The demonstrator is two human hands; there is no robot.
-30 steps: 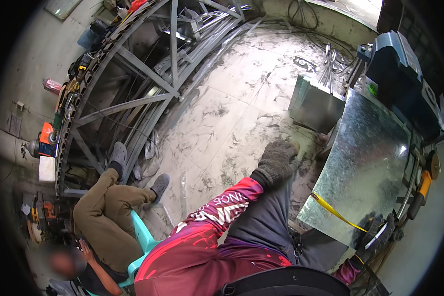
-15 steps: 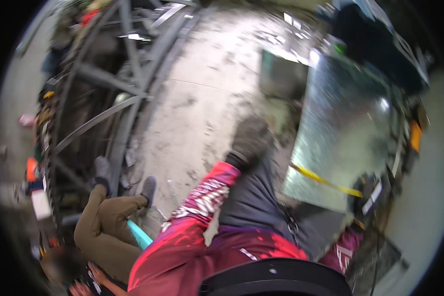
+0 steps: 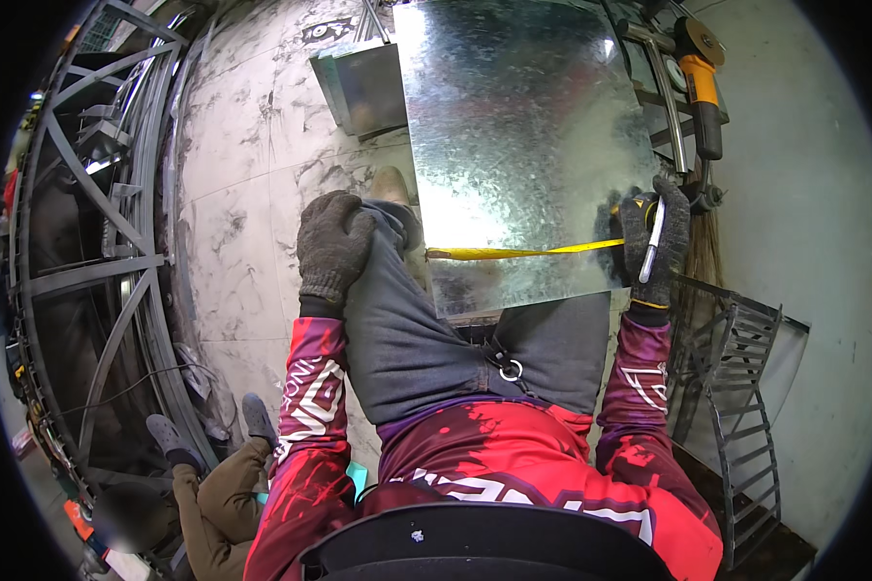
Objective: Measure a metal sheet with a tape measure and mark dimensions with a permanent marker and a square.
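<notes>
A shiny galvanized metal sheet [image 3: 523,126] lies in front of me, its near edge over my thighs. My right hand [image 3: 657,237], in a dark knit glove, is closed around a tape measure at the sheet's right edge. A white pen or marker [image 3: 653,242] sits between its fingers. The yellow tape blade [image 3: 523,253] runs out leftward across the near part of the sheet, reaching close to its left edge. My left hand [image 3: 335,242], gloved too, rests on my left knee with nothing in it, fingers lying over the trouser cloth.
An orange angle grinder [image 3: 700,92] hangs at the right beside metal tubes. Below it stands a ladder-like metal frame [image 3: 741,387]. A grey box-shaped metal piece [image 3: 366,89] is left of the sheet. Steel framework [image 3: 92,281] lines the left, where another person's legs [image 3: 218,494] extend.
My view has swung right, bringing the sheet to the middle and my right hand into clear sight. The blade stays drawn out across the sheet; my left hand remains on my knee.
</notes>
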